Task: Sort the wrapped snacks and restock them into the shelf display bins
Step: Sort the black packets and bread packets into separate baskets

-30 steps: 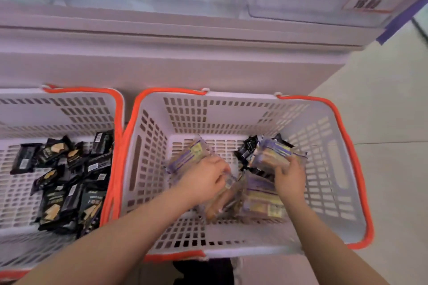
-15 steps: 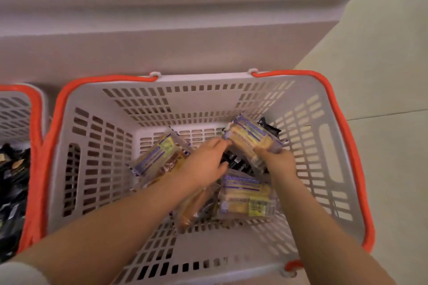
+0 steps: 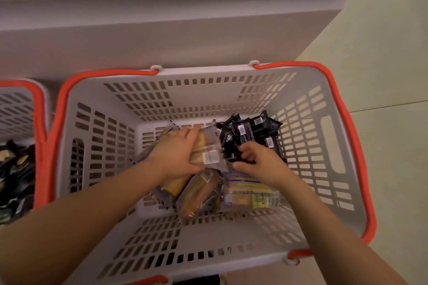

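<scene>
White plastic with an orange rim makes up the basket (image 3: 231,90) that both arms reach into; it stands on the floor (image 3: 382,58) against a pale cabinet (image 3: 162,37). The left hand (image 3: 178,155) grips a clear-wrapped yellow cake pack (image 3: 208,152), its fingers (image 3: 192,133) laid over the top of the pack and the thumb under its near edge. The right hand (image 3: 257,159) is beside it, fingers curled at the edge of a heap of black-wrapped snacks (image 3: 252,132) in the far right corner; whether it has one pinched cannot be told. More yellow cake packs (image 3: 247,194) lie on the basket bottom below both hands. A second basket (image 3: 37,109) at the left edge holds dark-wrapped snacks (image 3: 16,176).
</scene>
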Available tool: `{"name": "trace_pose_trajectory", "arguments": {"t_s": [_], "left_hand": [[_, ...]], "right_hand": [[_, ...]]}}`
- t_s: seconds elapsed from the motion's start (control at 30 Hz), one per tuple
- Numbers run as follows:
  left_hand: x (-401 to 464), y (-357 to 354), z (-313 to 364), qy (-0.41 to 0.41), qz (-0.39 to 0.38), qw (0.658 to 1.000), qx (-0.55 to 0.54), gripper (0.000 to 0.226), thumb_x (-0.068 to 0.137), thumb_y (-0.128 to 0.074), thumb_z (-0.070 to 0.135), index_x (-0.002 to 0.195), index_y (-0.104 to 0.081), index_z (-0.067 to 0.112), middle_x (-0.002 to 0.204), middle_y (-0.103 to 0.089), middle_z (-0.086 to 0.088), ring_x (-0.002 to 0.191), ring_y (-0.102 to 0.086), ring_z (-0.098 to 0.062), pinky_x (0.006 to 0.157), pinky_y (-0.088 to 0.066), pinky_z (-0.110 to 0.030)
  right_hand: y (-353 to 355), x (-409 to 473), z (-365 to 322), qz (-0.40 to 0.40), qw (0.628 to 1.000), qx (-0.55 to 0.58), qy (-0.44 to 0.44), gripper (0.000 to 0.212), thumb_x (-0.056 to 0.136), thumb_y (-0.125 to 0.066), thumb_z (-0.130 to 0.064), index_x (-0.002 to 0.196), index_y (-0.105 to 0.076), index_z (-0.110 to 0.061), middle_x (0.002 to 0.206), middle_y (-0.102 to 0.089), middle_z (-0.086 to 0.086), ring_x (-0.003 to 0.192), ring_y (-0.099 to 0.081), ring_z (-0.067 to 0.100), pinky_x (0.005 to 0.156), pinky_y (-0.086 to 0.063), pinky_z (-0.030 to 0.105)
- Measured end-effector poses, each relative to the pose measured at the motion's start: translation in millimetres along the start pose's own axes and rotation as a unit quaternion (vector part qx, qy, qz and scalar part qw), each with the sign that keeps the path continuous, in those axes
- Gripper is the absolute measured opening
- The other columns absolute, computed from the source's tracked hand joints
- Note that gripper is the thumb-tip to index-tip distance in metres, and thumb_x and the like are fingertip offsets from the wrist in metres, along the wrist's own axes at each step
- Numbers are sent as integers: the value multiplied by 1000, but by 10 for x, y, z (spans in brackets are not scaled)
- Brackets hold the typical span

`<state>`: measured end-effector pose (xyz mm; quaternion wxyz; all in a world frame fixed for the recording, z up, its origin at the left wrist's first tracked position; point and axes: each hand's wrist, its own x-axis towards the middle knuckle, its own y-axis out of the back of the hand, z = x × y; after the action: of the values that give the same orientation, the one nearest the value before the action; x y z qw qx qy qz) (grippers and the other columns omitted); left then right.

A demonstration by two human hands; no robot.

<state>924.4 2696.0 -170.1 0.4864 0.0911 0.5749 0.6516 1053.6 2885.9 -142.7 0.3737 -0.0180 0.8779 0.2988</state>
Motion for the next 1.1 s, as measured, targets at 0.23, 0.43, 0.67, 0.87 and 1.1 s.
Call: {"name": "trace_pose_trajectory", "arguments": {"t_s": [0.23, 0.43, 0.67, 0.87, 1.1], "left_hand": [[-141, -170, -227, 168, -7, 983, -68, 104, 77, -61, 58, 147, -2, 9, 148, -23, -14, 135, -26, -31, 110, -27, -42], [-257, -6, 84, -24, 122, 949, -289, 64, 88, -44, 55, 139, -37, 18, 140, -41, 2, 128, -35, -8, 105, -26, -23], [-309, 91, -107, 109, 41, 881, -458, 44, 83, -66, 31, 124, -52, 21, 101, -65, 10, 83, -62, 0, 67, -50, -15], [-343, 121, -206, 128, 32, 987, -93, 55, 86, -57, 34, 135, -43, 18, 131, -44, -8, 121, -40, -25, 98, -34, -33], [23, 25, 510, -116, 88, 989, -42, 42, 90, -48, 18, 131, -48, 9, 138, -42, -6, 134, -28, -23, 109, -28, -38]], "right_hand": [[-54, -30, 52, -59, 959, -277, 19, 27, 73, -70, -42, 81, -57, -20, 76, -58, -2, 71, -54, 18, 59, -40, 29], [89, -100, -249, -12, 997, 32, 62, 28, 78, -72, -35, 80, -59, -11, 71, -57, 0, 65, -55, 15, 61, -42, 29], [-197, 74, -522, -52, 984, 170, 3, 34, 95, -45, -41, 104, -65, -15, 100, -70, 1, 91, -65, 18, 83, -51, 35], [-233, 226, -188, 143, 989, -4, -31, 27, 95, -50, -26, 115, -59, -10, 114, -61, 6, 84, -52, 10, 73, -39, 21], [69, 321, 303, 261, 953, -134, -73, 49, 90, -55, -15, 134, -39, 1, 138, -39, 21, 128, -35, 35, 105, -34, 42]]}}
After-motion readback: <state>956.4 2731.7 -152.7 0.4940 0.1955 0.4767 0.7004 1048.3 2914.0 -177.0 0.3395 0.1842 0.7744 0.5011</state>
